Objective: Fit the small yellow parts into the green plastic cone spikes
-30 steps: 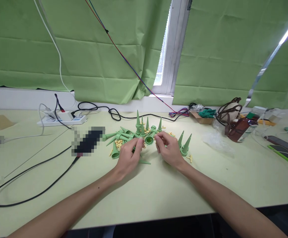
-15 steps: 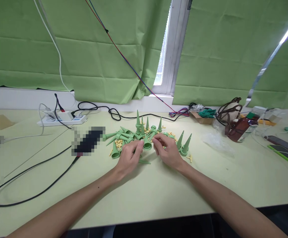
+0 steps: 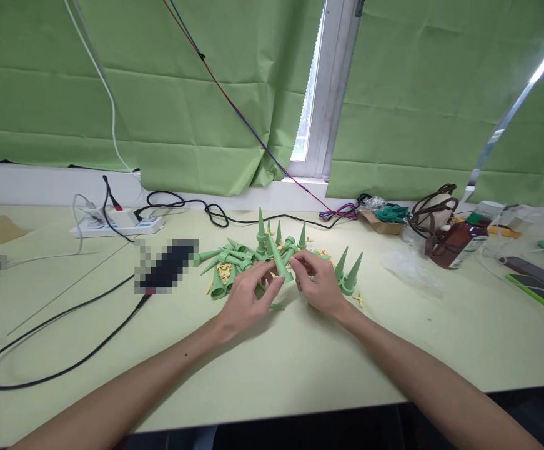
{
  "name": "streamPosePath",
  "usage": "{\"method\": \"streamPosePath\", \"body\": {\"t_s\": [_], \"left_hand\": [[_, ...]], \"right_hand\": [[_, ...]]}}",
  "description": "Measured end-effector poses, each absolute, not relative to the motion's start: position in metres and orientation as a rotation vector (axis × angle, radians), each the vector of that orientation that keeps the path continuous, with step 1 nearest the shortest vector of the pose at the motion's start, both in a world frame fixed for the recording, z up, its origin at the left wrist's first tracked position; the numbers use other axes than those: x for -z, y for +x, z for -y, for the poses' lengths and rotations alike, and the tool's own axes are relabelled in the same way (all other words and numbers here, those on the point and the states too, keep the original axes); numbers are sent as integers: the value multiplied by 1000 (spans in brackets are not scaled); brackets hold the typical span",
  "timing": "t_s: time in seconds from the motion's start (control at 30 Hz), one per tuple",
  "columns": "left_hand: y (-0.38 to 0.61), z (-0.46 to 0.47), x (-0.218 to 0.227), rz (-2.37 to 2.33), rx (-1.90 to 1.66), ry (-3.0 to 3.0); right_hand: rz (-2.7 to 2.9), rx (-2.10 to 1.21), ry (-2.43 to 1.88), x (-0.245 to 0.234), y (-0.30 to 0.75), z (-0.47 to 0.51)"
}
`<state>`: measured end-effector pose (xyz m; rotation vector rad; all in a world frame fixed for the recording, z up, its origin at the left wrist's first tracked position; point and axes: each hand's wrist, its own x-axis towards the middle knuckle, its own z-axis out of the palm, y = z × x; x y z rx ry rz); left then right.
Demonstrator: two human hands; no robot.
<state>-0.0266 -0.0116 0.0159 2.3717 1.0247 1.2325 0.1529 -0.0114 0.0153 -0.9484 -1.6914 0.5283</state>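
My left hand (image 3: 252, 294) holds a green plastic cone-shaped spike (image 3: 280, 259) between thumb and fingers. Its point leans up and to the left, and its wide end faces my right hand. Close beside that end, my right hand (image 3: 317, 280) is closed in a pinch, with a small yellow piece mostly hidden at the fingertips. Behind both hands lies a pile of similar green spikes (image 3: 237, 250), with small yellow T-shaped pieces (image 3: 225, 271) scattered among them. Two green spikes (image 3: 352, 275) stand upright to the right of my right hand, near a loose yellow T-shaped piece (image 3: 358, 299).
A pixelated dark device (image 3: 168, 265) with a black cable lies left of the pile. Farther back are a white power strip (image 3: 117, 226) and black cords. On the right are a clear plastic bag (image 3: 412, 269), a brown bottle (image 3: 459, 244) and a small cardboard box (image 3: 384, 223).
My left hand has turned the green spike, so its open wide end no longer faces me and its side shows. My right hand stays pinched, shifted very slightly.
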Motion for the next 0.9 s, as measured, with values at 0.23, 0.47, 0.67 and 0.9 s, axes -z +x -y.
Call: {"method": "streamPosePath", "body": {"t_s": [0.23, 0.47, 0.67, 0.9], "left_hand": [[-27, 7, -9, -996, -1280, 2416], [-27, 5, -7, -977, -1308, 2440], [-29, 3, -4, -876, -1345, 2507], [-27, 5, -6, -984, -1361, 2450]], "right_hand": [[1715, -489, -969, -13, 153, 9], [1734, -470, -972, -12, 153, 9], [1765, -452, -979, -15, 152, 12], [1725, -481, -992, -16, 151, 13]]}}
